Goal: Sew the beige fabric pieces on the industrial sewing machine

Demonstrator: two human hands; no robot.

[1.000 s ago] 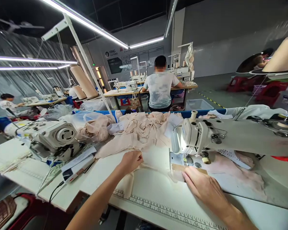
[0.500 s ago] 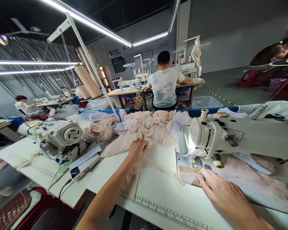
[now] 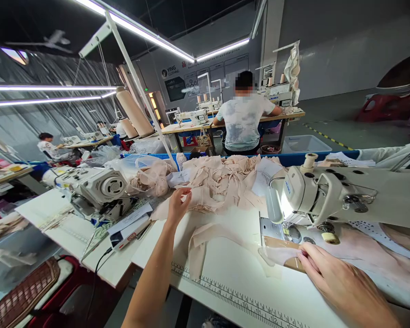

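Note:
My left hand (image 3: 177,206) is stretched out over the near edge of a heap of beige fabric pieces (image 3: 222,182), fingers partly spread and touching the cloth. A loose beige strip (image 3: 200,243) lies on the white table (image 3: 235,278) just below that hand. My right hand (image 3: 341,284) lies flat, fingers together, pressing a pale fabric piece (image 3: 276,255) against the table beside the needle plate of the white sewing machine (image 3: 328,196).
A second sewing machine (image 3: 99,189) lies on its side at the left. A printed ruler (image 3: 239,300) runs along the table's front edge. A person in a pale T-shirt (image 3: 244,120) sits at the table behind. A brown woven basket (image 3: 20,296) is low left.
My left hand let go of the strip near the table middle and reached forward to the heap, opening. My right hand stayed on the fabric by the needle. The view has shifted left.

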